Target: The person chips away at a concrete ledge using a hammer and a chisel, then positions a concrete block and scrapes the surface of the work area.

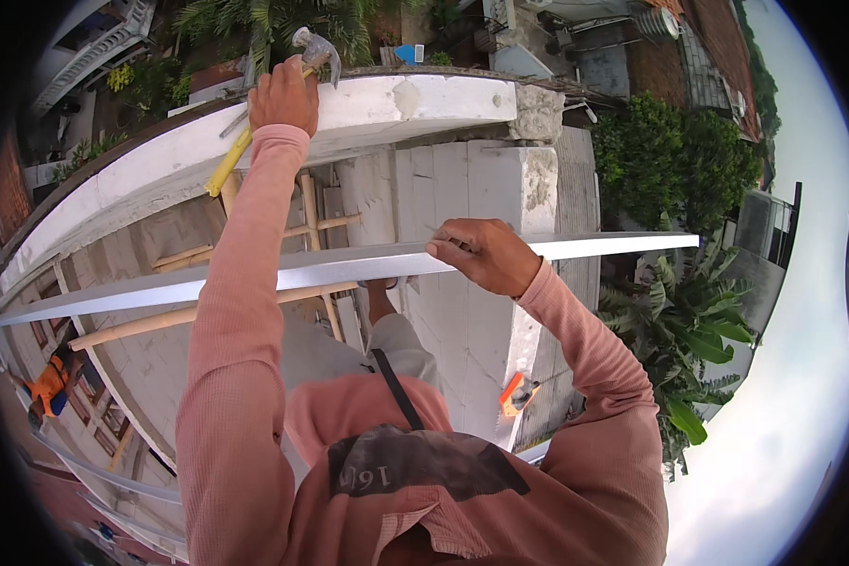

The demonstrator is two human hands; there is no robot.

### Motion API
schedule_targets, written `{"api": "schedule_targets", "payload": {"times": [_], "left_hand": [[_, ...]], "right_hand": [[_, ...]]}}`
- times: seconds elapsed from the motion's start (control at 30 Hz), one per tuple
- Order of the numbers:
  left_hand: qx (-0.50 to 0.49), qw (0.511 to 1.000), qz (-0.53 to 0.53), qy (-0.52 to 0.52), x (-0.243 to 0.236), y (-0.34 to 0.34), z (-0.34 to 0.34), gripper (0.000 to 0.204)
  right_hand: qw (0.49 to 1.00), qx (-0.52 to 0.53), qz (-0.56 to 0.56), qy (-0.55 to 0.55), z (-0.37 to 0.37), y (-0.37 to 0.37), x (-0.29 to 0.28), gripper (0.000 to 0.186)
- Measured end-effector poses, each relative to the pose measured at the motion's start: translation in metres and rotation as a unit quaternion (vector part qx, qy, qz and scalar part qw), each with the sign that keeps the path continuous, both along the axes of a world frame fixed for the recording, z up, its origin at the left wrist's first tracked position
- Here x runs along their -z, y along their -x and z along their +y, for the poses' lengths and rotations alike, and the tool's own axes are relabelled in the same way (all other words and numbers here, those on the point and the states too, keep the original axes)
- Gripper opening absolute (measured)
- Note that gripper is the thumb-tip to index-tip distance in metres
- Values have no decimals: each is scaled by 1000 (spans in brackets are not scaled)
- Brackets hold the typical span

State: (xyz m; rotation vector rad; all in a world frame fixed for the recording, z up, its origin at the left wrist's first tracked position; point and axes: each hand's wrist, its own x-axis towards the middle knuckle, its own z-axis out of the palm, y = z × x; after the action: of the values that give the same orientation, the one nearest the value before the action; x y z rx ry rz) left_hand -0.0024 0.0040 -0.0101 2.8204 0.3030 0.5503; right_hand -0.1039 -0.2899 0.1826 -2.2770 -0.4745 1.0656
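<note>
At upper left, the left hand [283, 100] grasps a claw hammer [318, 51]; the right hand [492, 255] pinches a small, thin piece [433, 228] over the silver bar [368, 266] crossing mid-frame. Steadying the bar and keeping fingers clear of the hammer seems wise.

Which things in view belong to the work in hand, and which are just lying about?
In use, judging by the hands:
- hammer, gripped in the left hand
- silver metal bar, at the right hand

Apparently lying about:
- orange-handled tool, unheld
- bamboo poles, untouched by either hand
</note>
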Motion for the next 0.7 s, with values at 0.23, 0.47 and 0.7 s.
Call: {"api": "schedule_targets", "payload": {"times": [0.23,0.47,0.7], "left_hand": [[12,1000,26,-7,10,-10,1,39],[56,997,26,39,-30,-18,11,37],[84,946,-183,252,-182,-33,-17,30]], "right_hand": [[980,163,-7,-114,8,67,-17,24],[959,233,-66,-150,28,96,-2,19],[893,215,-335,-211,70,59,-15,43]]}}
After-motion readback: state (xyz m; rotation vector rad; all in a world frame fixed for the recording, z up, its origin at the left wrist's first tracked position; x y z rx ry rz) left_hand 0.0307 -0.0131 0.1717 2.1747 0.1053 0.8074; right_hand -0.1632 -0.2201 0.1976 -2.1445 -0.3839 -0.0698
